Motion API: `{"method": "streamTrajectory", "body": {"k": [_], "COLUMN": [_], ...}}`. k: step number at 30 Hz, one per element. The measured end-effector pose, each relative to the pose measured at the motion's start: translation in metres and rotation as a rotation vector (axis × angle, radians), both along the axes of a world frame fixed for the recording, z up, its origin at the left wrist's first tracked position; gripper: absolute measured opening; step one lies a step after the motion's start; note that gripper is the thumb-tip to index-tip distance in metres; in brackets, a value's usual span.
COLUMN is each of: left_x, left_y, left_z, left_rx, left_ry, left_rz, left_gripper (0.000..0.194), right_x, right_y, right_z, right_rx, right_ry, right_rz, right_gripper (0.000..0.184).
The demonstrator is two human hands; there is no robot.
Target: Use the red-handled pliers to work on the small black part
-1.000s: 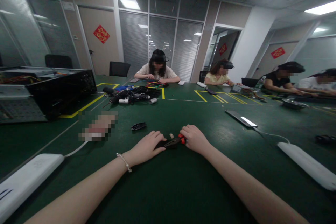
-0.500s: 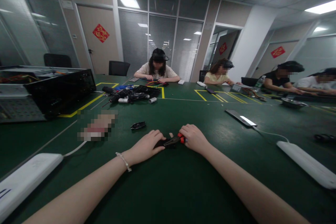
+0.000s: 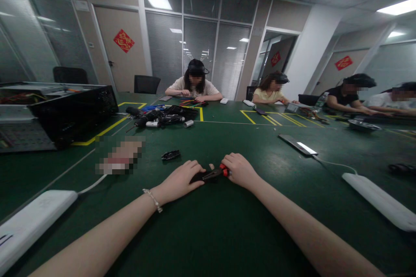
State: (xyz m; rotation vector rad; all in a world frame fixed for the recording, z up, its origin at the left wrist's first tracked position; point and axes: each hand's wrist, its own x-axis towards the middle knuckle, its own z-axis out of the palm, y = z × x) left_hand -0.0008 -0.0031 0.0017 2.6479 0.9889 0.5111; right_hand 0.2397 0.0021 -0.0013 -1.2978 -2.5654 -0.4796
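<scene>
My right hand (image 3: 239, 170) is closed round the red handles of a pair of pliers (image 3: 212, 175), whose dark jaws point left. Its jaws lie against a black part (image 3: 196, 177) that my left hand (image 3: 183, 179) grips between thumb and fingers; most of that part is hidden by the hand and its kind is unclear. A small pale piece (image 3: 211, 166) sits just beyond the pliers. Farther up and left, a small black open piece (image 3: 170, 155) lies on the green table (image 3: 208, 233).
An open black computer case (image 3: 74, 114) stands at the left. A heap of tools and cables (image 3: 159, 117) lies ahead. White power banks (image 3: 39, 214) flank my arms; the right one is cabled to a phone (image 3: 297, 145). Several people sit across the table, one person (image 3: 195, 84) directly opposite.
Both hands, the pliers and the black part stay in nearly the same place. The person opposite has shifted a hand slightly.
</scene>
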Motion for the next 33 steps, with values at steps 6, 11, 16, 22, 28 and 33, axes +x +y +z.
{"method": "streamTrajectory", "body": {"k": [6, 11, 16, 22, 28, 33], "left_x": [0.0001, -0.0007, -0.0009, -0.0004, -0.0003, -0.0002], "left_y": [0.0013, 0.001, 0.0008, 0.0006, 0.0009, 0.0024], "left_z": [-0.0018, -0.0006, -0.0009, -0.0003, -0.0003, -0.0044], "left_rx": [0.009, -0.004, -0.009, -0.004, -0.007, 0.017], "left_ry": [0.007, 0.003, -0.012, -0.003, 0.006, 0.001], "left_rz": [0.005, 0.005, 0.008, 0.012, 0.009, 0.007], "left_gripper": [0.028, 0.026, 0.024, 0.023, 0.024, 0.024], "right_x": [0.0, 0.0004, 0.0004, 0.0007, 0.0004, 0.0009], "right_y": [0.0, 0.0008, 0.0011, 0.0007, 0.0, 0.0006], "right_z": [0.0006, -0.0004, -0.0013, -0.0017, -0.0003, -0.0001], "right_rx": [-0.007, -0.003, 0.001, 0.007, 0.01, 0.004], "right_ry": [-0.011, -0.007, 0.005, 0.009, -0.003, -0.016], "right_rz": [-0.005, -0.009, 0.0, 0.0, 0.005, -0.003], "right_gripper": [0.02, 0.02, 0.019, 0.019, 0.019, 0.019]}}
